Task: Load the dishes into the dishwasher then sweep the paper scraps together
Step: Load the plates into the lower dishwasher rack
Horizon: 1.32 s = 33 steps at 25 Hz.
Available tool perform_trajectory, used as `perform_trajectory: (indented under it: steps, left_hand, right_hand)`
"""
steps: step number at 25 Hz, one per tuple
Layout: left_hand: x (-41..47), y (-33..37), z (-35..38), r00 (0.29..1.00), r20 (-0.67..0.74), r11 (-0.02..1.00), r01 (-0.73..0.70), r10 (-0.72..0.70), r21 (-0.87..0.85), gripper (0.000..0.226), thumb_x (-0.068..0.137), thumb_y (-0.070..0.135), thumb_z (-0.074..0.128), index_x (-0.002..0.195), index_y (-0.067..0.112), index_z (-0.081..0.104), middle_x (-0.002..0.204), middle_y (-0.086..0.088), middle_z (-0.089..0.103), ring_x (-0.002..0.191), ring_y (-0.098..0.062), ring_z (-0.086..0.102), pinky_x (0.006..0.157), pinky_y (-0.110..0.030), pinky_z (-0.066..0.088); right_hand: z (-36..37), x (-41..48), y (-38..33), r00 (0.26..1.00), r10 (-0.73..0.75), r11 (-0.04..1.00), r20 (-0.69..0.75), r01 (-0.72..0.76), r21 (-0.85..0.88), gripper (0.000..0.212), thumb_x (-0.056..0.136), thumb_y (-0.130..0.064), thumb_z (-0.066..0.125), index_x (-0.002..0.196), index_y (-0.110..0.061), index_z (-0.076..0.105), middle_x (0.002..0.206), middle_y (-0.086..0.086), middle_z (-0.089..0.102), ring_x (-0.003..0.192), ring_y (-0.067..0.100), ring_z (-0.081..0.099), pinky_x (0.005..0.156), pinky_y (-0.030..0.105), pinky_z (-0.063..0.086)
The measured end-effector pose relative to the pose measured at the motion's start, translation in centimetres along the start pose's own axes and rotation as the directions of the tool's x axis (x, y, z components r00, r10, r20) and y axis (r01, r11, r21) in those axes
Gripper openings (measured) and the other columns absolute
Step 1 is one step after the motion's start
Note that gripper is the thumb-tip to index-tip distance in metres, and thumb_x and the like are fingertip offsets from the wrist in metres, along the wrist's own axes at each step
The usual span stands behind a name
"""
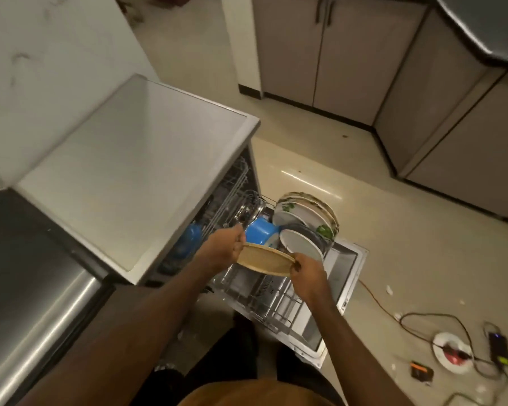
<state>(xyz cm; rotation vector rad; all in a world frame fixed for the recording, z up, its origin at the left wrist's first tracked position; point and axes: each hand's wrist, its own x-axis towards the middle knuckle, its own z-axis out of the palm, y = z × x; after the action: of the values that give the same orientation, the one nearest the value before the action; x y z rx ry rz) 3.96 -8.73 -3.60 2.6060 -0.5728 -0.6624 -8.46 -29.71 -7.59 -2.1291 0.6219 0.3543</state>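
Observation:
A tan plate [264,260] is held tilted over the pulled-out lower rack [272,300] of the open dishwasher. My left hand [222,244] grips its left rim and my right hand [307,273] grips its right rim. Behind it in the rack stand a white plate [301,244], several white plates with green leaf print [301,210] and a blue bowl [260,228]. A second blue dish [188,238] sits deeper inside. White paper scraps [389,289] lie on the floor to the right.
The dishwasher door [345,276] lies flat, open toward the right. A grey countertop [135,171] covers the machine. An orange cable [376,300], a power strip [452,353] and a dark charger [499,348] lie on the floor at right. Grey cabinets [364,54] line the back.

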Motion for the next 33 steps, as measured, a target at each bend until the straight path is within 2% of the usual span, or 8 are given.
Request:
perform_trajectory:
  steps: [7,12,17,22,27,30,31,33]
  left_hand:
    - [9.4,-0.1,7.0,0.958,0.247,0.963,-0.195,0.146,0.184,0.002,0.1,0.021,0.051,0.102,0.021,0.052,0.093,0.001,0.055,0.084,-0.023,0.057,0.073,-0.043,0.049]
    - [18.7,-1.6,12.7,0.93,0.299,0.922,-0.293,0.214,0.252,0.014,0.096,0.012,0.059,0.104,0.022,0.055,0.1,-0.004,0.055,0.095,-0.026,0.056,0.074,-0.044,0.05]
    - [25.3,-3.2,18.5,0.931,0.326,0.961,-0.224,0.163,0.161,0.023,0.092,0.002,0.056,0.093,0.024,0.05,0.095,-0.004,0.053,0.087,-0.027,0.059,0.072,-0.047,0.054]
    - [28.3,-6.1,23.3,0.94,0.305,0.966,-0.206,0.152,0.153,0.017,0.1,0.011,0.059,0.1,0.027,0.051,0.097,0.001,0.055,0.085,-0.015,0.056,0.067,-0.032,0.048]
    - [29.5,-7.8,26.0,0.931,0.352,0.978,-0.158,0.1,0.14,0.015,0.102,0.012,0.058,0.104,0.025,0.052,0.1,0.004,0.056,0.081,-0.008,0.055,0.062,-0.019,0.039]
    - [29.0,-7.8,26.4,0.933,0.351,0.99,-0.115,0.081,0.078,0.03,0.1,0.005,0.06,0.123,0.023,0.052,0.113,0.001,0.056,0.092,-0.012,0.058,0.072,-0.024,0.047]
    - [28.8,-7.6,26.2,0.935,0.347,0.993,-0.102,0.075,0.061,0.035,0.1,0.003,0.059,0.128,0.022,0.052,0.115,0.001,0.056,0.095,-0.013,0.059,0.076,-0.027,0.05]
    - [28.0,-7.3,25.4,0.939,0.337,0.995,-0.084,0.063,0.049,0.038,0.101,0.002,0.056,0.132,0.023,0.051,0.118,0.003,0.057,0.097,-0.014,0.061,0.084,-0.032,0.056]
  right_hand:
    - [3.3,4.0,5.5,0.99,0.091,0.995,-0.106,-0.096,-0.039,0.046,0.099,-0.01,0.055,0.134,-0.037,0.067,0.109,-0.005,0.074,0.089,0.015,0.067,0.083,0.037,0.06]
    - [6.0,10.3,9.4,0.963,0.215,0.975,-0.162,-0.22,-0.014,0.046,0.104,-0.012,0.053,0.141,-0.038,0.063,0.11,-0.005,0.073,0.085,0.012,0.065,0.077,0.027,0.054]
    - [8.1,16.8,14.2,0.93,0.291,0.957,-0.225,-0.288,0.043,0.043,0.107,-0.012,0.048,0.14,-0.033,0.065,0.103,-0.002,0.074,0.079,0.011,0.065,0.065,0.013,0.041]
    - [9.9,21.3,17.3,0.928,0.263,0.953,-0.263,-0.292,-0.078,0.047,0.103,-0.006,0.053,0.137,-0.036,0.067,0.098,-0.002,0.072,0.075,0.012,0.06,0.068,0.028,0.051]
    - [10.9,23.0,17.9,0.929,0.3,0.934,-0.218,-0.332,-0.132,0.052,0.105,-0.006,0.046,0.134,-0.044,0.067,0.09,-0.002,0.064,0.071,0.015,0.055,0.062,0.027,0.04]
    - [11.1,23.1,17.7,0.921,0.323,0.941,-0.219,-0.337,-0.03,0.044,0.112,-0.017,0.038,0.126,-0.046,0.068,0.094,0.01,0.068,0.068,0.015,0.059,0.05,0.01,0.039]
    - [11.1,22.9,17.5,0.913,0.333,0.936,-0.235,-0.35,-0.035,0.036,0.113,-0.023,0.039,0.127,-0.042,0.067,0.099,0.007,0.07,0.069,0.008,0.06,0.052,0.006,0.04]
    - [11.1,22.2,17.2,0.925,0.306,0.942,-0.225,-0.329,-0.069,0.036,0.113,-0.027,0.04,0.141,-0.031,0.062,0.121,0.003,0.071,0.081,0.003,0.059,0.071,0.014,0.046]
